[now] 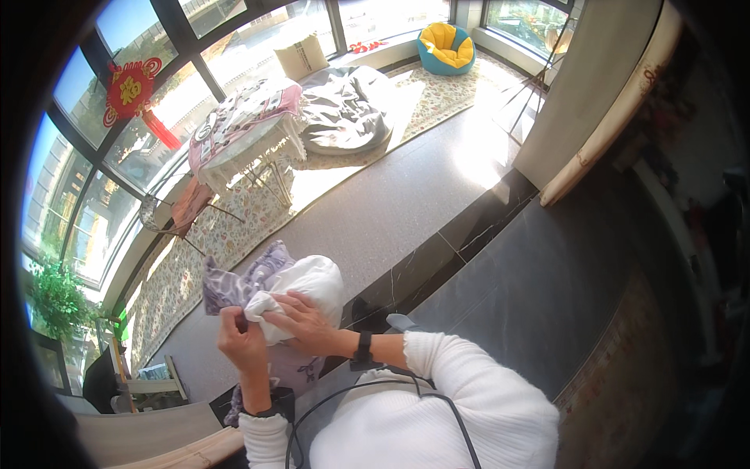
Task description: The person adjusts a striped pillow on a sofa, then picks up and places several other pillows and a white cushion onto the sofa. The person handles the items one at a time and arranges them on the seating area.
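Observation:
In front of my body a white pillow (319, 278) is held up together with a purple patterned cloth (234, 284), which looks like a pillowcase. My left hand (243, 343) has its fingers curled on the edge of the purple cloth, close to a bunched white corner. Across the pillow lies my right hand (302, 322), its fingers gripping the white fabric beside that corner. More pale purple fabric (293, 369) hangs below my hands, partly hidden by my forearms. How far the pillow sits inside the cloth cannot be made out.
A table with a fringed cloth (252, 140) stands by the windows, a chair (190, 205) beside it. Beyond are a grey beanbag (351, 111) and a blue-yellow seat (446, 50). A pillar (586, 99) rises at right; a floral rug (234, 234) borders the windows. A cable (351, 384) crosses my torso.

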The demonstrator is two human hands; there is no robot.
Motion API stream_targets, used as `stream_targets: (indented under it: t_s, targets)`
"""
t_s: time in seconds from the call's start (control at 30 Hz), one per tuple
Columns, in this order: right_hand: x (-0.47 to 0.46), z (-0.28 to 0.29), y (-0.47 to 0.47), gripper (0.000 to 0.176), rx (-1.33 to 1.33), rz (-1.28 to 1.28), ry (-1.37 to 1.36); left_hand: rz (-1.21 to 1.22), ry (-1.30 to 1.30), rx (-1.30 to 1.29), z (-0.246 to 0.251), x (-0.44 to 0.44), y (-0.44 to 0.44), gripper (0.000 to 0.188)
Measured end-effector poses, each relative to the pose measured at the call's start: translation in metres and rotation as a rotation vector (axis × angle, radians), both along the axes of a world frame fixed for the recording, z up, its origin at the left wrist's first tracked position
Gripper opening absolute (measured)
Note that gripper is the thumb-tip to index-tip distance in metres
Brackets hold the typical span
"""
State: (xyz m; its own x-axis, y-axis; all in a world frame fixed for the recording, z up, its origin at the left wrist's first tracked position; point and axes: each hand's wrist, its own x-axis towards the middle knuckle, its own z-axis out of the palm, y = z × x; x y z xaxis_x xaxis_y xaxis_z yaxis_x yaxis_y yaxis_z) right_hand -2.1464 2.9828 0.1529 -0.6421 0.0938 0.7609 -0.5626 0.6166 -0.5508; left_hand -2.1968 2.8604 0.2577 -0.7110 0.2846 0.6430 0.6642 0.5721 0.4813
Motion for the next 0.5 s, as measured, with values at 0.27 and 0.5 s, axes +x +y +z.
stream_targets:
  t_s: [0.27,0.5]
  targets:
    - [-0.104,0.114,0.061,0.060,0.032,0.031,0.325,0.060,0.497,-0.323,0.130,-0.056,0.048,0.015]
    - [-0.147,0.176,0.052,0.035,0.037,0.204,0.497,0.224,0.710,-0.476,0.190,-0.073,0.057,0.018]
